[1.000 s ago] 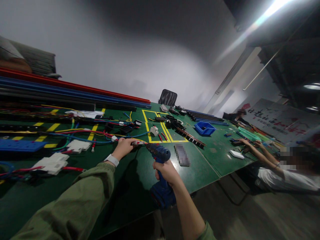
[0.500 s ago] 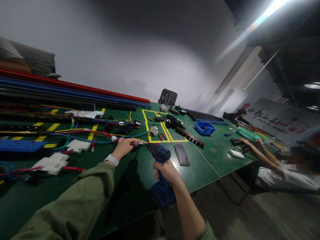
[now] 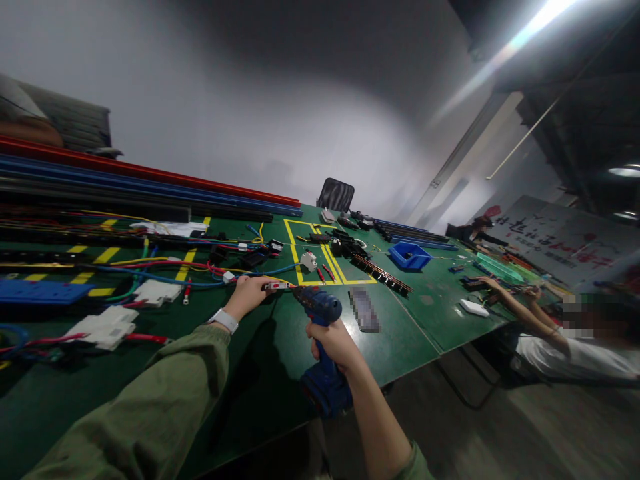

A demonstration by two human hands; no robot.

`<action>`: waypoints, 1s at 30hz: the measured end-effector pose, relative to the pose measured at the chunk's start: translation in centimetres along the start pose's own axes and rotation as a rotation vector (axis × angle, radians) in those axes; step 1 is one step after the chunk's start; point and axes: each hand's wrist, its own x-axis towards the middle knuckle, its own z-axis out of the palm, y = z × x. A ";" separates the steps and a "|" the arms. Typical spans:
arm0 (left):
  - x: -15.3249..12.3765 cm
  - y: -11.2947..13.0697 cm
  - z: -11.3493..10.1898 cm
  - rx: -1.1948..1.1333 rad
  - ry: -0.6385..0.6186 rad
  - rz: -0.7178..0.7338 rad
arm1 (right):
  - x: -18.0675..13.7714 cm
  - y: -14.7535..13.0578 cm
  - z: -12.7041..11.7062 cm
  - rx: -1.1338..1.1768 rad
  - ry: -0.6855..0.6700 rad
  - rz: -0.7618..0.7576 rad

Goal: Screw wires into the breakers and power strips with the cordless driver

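My right hand (image 3: pixel 336 343) is wrapped round the grip of a blue cordless drill (image 3: pixel 323 303), its nose pointing left. In my left hand (image 3: pixel 249 294) is a small white and grey part (image 3: pixel 277 285), perhaps an electrical terminal block or breaker, held at the table top. The drill's tip meets or nearly meets the right end of that part; contact is too small to make out. Red and blue wires (image 3: pixel 213 270) run to a white connector (image 3: pixel 228 277) beside my left hand. A white breaker-like block (image 3: pixel 309 261) lies just beyond the drill.
The green table (image 3: pixel 400 347) carries yellow tape marks, a blurred phone-like slab (image 3: pixel 364 309), a blue bin (image 3: pixel 410 256) and a dark slotted strip (image 3: pixel 383 275). White blocks with red cables (image 3: pixel 103 327) lie left. Long red and blue rails (image 3: pixel 150 180) line the back. A co-worker's arms (image 3: pixel 520 310) reach in at right.
My hands, the drill and the small part stay in the same place. At the right, a co-worker's hand shifts slightly, and a person farther back moves their head and arm.
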 end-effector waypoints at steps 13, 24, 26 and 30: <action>-0.1 0.2 -0.2 0.010 0.006 -0.007 | 0.1 0.3 0.0 0.003 -0.009 0.005; 0.1 -0.2 0.3 0.014 0.014 0.000 | 0.3 0.4 0.0 0.022 -0.001 -0.026; 0.1 -0.3 0.3 0.007 0.016 -0.002 | 0.2 0.3 0.1 0.020 0.006 -0.011; 0.1 -0.3 0.4 -0.005 0.020 -0.002 | 0.0 0.1 0.1 -0.012 0.010 0.022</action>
